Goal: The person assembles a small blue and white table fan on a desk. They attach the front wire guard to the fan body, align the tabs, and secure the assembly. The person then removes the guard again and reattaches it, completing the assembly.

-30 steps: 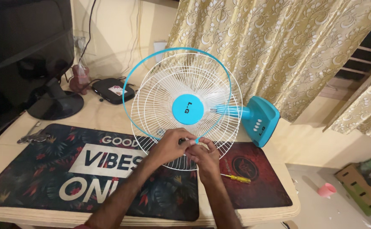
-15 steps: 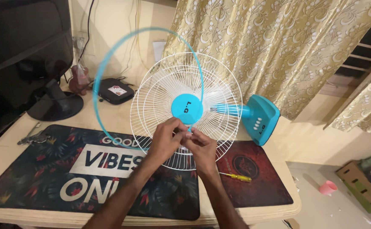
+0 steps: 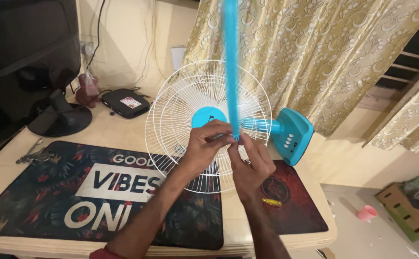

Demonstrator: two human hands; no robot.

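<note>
A white wire fan guard [image 3: 180,110] with a blue centre cap [image 3: 204,116] lies tilted on the desk, joined to the fan's blue base [image 3: 293,135]. A thin blue plastic ring [image 3: 230,67] is lifted off the guard and stands edge-on, blurred, rising out of the top of the view. My left hand [image 3: 209,145] and my right hand [image 3: 251,165] pinch the ring's lower end together, in front of the guard's centre.
A dark printed desk mat [image 3: 75,192] and a red mat [image 3: 296,201] cover the wooden desk. A yellow-handled screwdriver [image 3: 272,202] lies by my right wrist. A monitor stand [image 3: 58,117], a black box [image 3: 125,102] and pliers [image 3: 32,154] sit at left. Patterned curtains [image 3: 324,52] hang behind.
The blue ring came off the guard's rim, swung up and turned edge-on. Both hands rose with its lower end from the guard's bottom edge to in front of the centre cap.
</note>
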